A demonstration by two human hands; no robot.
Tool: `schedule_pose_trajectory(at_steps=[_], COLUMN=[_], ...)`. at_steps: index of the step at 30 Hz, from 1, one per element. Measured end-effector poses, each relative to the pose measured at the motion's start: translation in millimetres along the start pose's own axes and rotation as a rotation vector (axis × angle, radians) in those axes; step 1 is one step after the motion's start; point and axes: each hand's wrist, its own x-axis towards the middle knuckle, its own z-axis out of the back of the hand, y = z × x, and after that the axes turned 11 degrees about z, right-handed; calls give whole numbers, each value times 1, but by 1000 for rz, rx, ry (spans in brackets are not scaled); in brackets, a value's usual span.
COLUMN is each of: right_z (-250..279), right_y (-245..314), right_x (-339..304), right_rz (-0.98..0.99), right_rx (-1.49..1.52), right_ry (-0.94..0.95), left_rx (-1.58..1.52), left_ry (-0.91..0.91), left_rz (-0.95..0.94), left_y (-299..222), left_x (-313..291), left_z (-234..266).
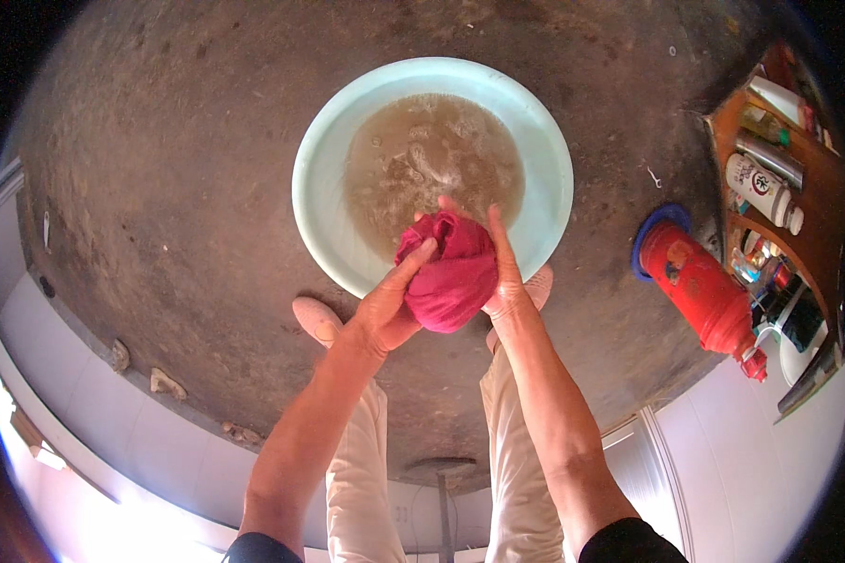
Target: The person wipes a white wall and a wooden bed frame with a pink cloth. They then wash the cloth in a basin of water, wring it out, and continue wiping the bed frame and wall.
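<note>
Between my two hands is a bunched-up crimson cloth, gathered into a ball. My left hand grips its left side, with the thumb laid over the top. On the other side my right hand presses against it, its fingers partly hidden behind the cloth. Both hands hold it up over the near rim of a pale mint-green basin. Cloudy brownish water with patches of foam lies in the basin.
My shoes stand just short of the basin on a dark, stained floor. To the right is a red thermos flask with a blue base. Beyond it stands a wooden shelf holding bottles, including a white bottle.
</note>
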Motion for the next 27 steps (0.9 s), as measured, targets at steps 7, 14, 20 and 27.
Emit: schedule_pose_trajectory(at_steps=[7, 14, 20, 27], right_z=[-6, -16, -6, 2], right_y=[16, 9, -8, -1], right_x=[26, 50, 71, 71], right_rz=[48, 167, 462, 148], right_rx=[-622, -1384, -1805, -1511], right_ry=[19, 184, 133, 189], left_rx=[265, 803, 1141, 994], left_ry=[-27, -207, -524, -503], left_rz=[78, -76, -226, -142], left_y=[7, 1, 5, 0], left_x=[11, 13, 43, 32], left_z=[23, 1, 6, 25])
